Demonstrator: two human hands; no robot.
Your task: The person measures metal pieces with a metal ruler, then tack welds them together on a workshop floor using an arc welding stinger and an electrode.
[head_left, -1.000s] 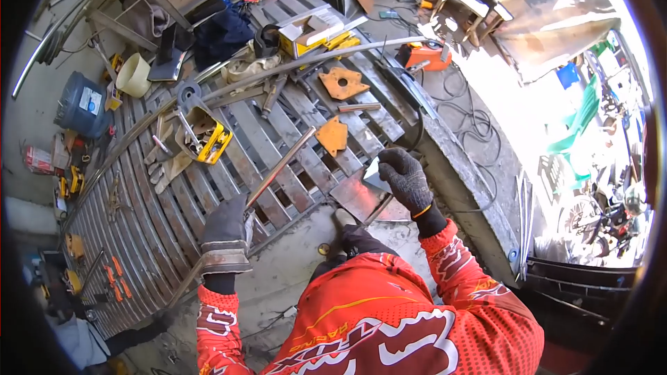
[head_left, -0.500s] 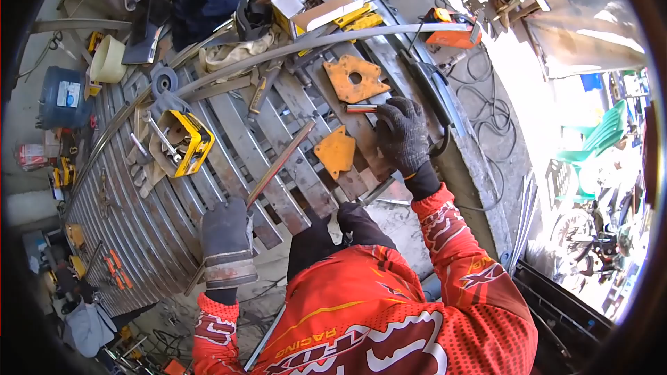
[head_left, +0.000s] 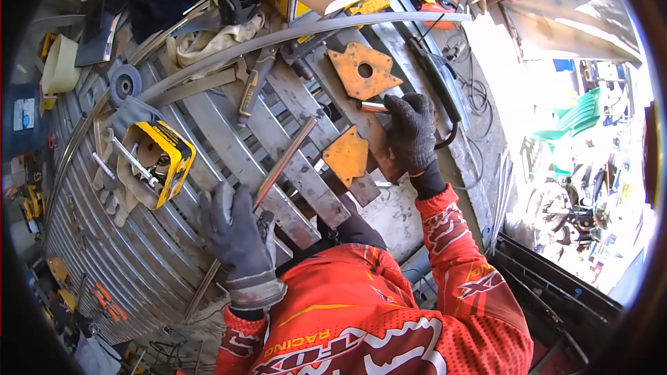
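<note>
my gloved left hand [head_left: 236,229] grips a long thin steel bar [head_left: 281,160], while my gloved right hand [head_left: 411,132] pinches a short metal tube [head_left: 374,107] on the slatted steel table [head_left: 229,146].

On your slatted steel surface [head_left: 229,146] lie two orange arrow-shaped magnetic welding squares [head_left: 361,69], a yellow open tool case [head_left: 163,160] at left, and a grey grinding disc [head_left: 125,85] farther left.
</note>
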